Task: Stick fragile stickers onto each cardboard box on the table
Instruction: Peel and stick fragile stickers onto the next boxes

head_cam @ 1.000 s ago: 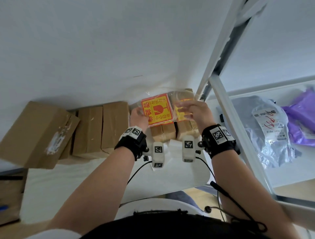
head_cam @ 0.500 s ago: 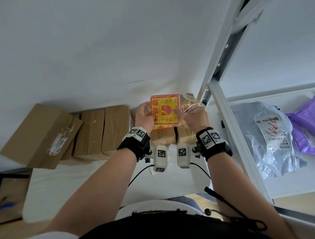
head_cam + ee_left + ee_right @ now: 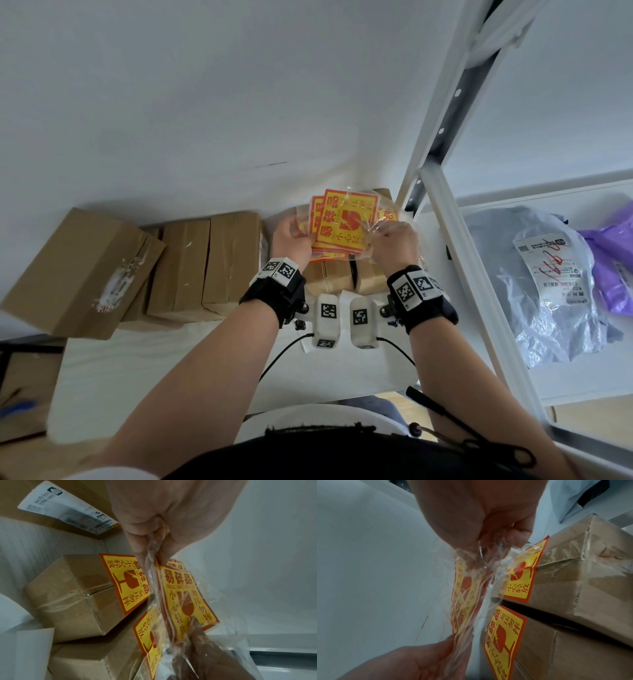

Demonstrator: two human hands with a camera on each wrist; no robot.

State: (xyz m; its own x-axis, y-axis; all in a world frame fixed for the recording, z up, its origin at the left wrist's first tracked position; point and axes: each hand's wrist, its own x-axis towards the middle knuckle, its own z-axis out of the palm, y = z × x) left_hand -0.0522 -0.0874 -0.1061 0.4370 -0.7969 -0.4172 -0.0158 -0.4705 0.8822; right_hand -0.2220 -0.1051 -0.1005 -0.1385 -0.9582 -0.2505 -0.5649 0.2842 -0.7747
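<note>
A clear plastic bag (image 3: 387, 219) holding a stack of yellow-and-red fragile stickers (image 3: 346, 222) is held up between both hands. My left hand (image 3: 301, 234) pinches the bag's left edge (image 3: 152, 555) together with the stickers (image 3: 185, 597). At the other side my right hand (image 3: 378, 233) pinches the crumpled film (image 3: 488, 543). Small cardboard boxes (image 3: 337, 277) lie just under the hands; two of them (image 3: 77, 588) (image 3: 582, 649) carry a fragile sticker (image 3: 126, 581) (image 3: 503, 635). More boxes (image 3: 205, 263) line the wall to the left, and their tops show no sticker.
A large tilted box (image 3: 82, 270) with a torn label sits at the far left of the white table (image 3: 137, 377). A white shelf post (image 3: 445, 212) rises right of the hands. On the shelf lie a grey plastic parcel (image 3: 548, 291) and a purple one (image 3: 616, 257).
My right hand has moved in from the bag's right side and now pinches the film beside the stickers. A second sticker now shows offset behind the front one.
</note>
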